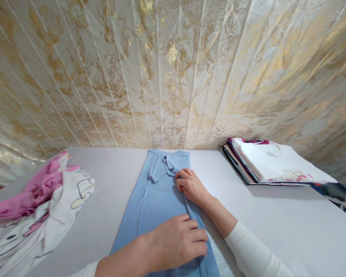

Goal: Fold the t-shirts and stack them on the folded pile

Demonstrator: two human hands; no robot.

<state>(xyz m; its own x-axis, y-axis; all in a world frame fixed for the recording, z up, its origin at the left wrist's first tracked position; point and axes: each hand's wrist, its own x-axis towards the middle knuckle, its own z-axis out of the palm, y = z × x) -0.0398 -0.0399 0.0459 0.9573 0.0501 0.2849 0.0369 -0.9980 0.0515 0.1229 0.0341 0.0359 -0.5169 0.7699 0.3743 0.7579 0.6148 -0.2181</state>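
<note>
A light blue shirt [158,207] lies lengthwise on the white surface, its sides turned inward and its top end toward the wall. A sleeve [158,169] rests folded across its upper part. My left hand [184,240] reaches over the lower part, its curled fingers gripping the right folded edge. Farther up, my right hand [192,186] pinches the cloth along the same edge, just below the sleeve. The fingertips of my left hand are partly hidden by the hand itself. The lower end of the shirt runs out of view.
On the left lies a loose heap of clothes, with a pink garment [43,188] and a white one [57,219] with a cartoon print. A stack of folded clothes [279,163] stands at the right, a white printed piece on top. A gold-patterned, pleated covering [173,77] rises behind the white surface [112,169].
</note>
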